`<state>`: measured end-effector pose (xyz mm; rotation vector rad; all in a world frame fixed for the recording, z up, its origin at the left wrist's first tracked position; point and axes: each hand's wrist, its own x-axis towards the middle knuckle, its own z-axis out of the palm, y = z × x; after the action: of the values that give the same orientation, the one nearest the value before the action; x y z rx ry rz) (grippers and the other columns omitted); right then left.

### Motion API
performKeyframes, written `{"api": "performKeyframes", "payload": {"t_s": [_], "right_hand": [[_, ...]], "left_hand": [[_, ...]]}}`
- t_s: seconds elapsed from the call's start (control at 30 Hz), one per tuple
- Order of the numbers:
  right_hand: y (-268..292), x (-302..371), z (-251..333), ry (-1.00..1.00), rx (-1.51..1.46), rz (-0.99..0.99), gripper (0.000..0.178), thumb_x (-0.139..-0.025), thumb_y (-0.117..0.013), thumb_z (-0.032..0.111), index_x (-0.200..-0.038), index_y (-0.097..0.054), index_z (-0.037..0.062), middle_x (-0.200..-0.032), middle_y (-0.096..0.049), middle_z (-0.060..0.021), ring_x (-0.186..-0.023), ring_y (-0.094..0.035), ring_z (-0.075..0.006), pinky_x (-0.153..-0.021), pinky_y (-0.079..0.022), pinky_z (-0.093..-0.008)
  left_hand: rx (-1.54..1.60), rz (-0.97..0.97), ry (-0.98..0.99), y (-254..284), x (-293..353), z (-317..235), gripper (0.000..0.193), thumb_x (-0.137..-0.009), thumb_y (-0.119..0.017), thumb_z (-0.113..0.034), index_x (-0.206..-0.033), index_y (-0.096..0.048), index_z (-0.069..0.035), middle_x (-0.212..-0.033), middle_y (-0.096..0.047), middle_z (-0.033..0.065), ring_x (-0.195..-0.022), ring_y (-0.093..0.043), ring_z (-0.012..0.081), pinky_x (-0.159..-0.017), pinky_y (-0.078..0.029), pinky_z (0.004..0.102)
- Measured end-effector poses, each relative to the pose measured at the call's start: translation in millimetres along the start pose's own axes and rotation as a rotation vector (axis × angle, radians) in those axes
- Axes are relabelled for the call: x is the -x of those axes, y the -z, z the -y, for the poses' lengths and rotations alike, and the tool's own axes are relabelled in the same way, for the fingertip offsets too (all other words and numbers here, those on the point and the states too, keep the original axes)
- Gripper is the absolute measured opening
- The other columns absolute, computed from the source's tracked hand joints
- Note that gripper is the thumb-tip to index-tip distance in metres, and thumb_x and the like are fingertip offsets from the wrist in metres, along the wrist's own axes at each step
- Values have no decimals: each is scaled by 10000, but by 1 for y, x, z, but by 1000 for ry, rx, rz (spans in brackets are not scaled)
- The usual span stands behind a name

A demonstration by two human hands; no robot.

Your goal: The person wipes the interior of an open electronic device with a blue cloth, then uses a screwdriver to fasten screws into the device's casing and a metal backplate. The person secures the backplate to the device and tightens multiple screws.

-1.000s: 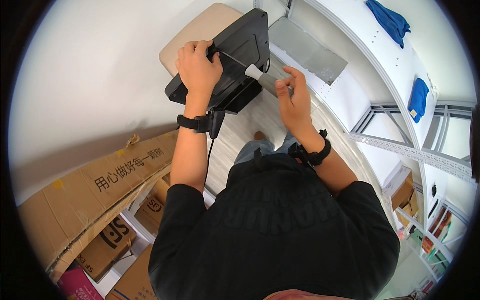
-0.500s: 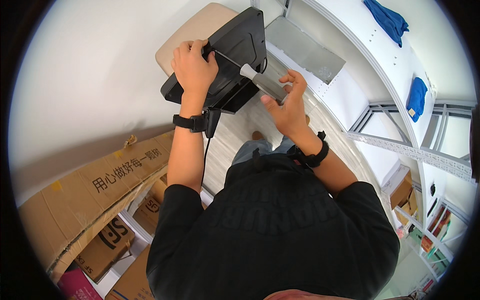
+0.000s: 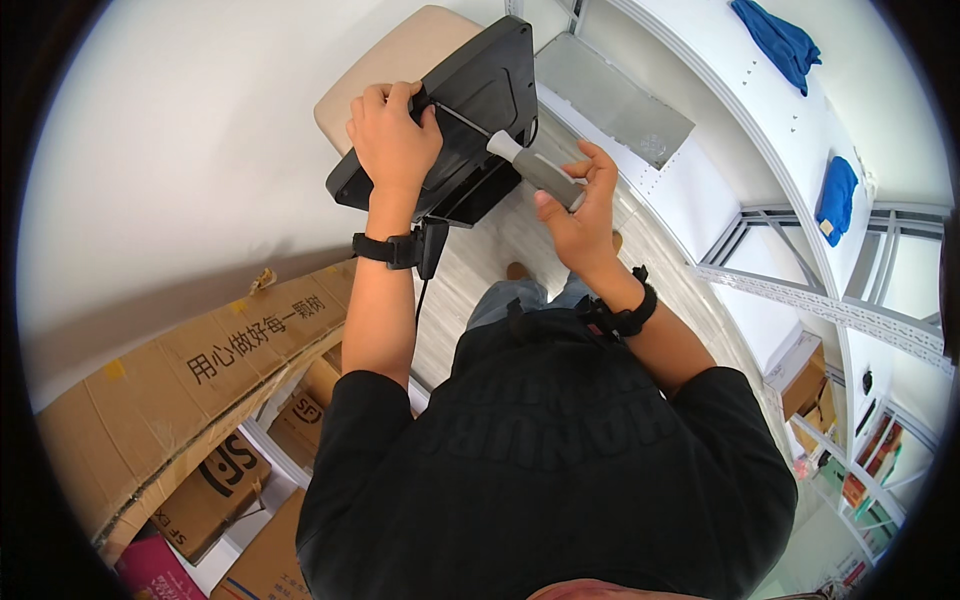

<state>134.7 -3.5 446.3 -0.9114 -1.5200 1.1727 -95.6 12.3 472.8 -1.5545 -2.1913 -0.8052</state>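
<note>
A black plastic housing [image 3: 485, 80] with rounded corners stands tilted in front of me. My left hand [image 3: 392, 140] grips its upper left edge, fingers curled over the rim, the thumb close to the screwdriver's shaft. In my right hand [image 3: 582, 212] is a screwdriver [image 3: 540, 172] with a grey and white handle, held by the thumb and fingers near its rear end. Its thin metal shaft runs up and left to the housing beside my left thumb. The very tip is too hidden to make out.
Behind the housing is a beige padded panel [image 3: 375, 65]. White shelving [image 3: 700, 80] curves along the right, bearing blue cloths [image 3: 836, 200]. Cardboard boxes [image 3: 215, 490] sit at the lower left under a long cardboard sheet [image 3: 150, 420]. A black cable hangs by my left wrist.
Both hands, the housing and the screwdriver have shifted very slightly right in the view. The right-hand fingers have closed a little around the handle's end.
</note>
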Motion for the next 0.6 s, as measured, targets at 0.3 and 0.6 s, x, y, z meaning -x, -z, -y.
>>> {"api": "performKeyframes", "payload": {"t_s": [0.3,0.6], "right_hand": [[-1,-9,16,-69,-4,9,557,-830,-680,113,-1282,-364,32,-922,-519,-109,-776,-558,-180,-701,-469,-332],[1,-4,9,-215,-16,73,501,-833,-676,101,-1244,-400,22,-833,-551,-85,-743,-552,-175,-673,-456,-323]], "left_hand": [[5,-4,13,1,-1,0,289,-680,-756,-165,-957,-676,-151,-954,-567,20,-928,-520,241,-782,-399,382],[-11,-12,5,0,-2,0,292,-682,-754,-160,-963,-676,-150,-962,-570,21,-926,-523,241,-781,-400,385]]}}
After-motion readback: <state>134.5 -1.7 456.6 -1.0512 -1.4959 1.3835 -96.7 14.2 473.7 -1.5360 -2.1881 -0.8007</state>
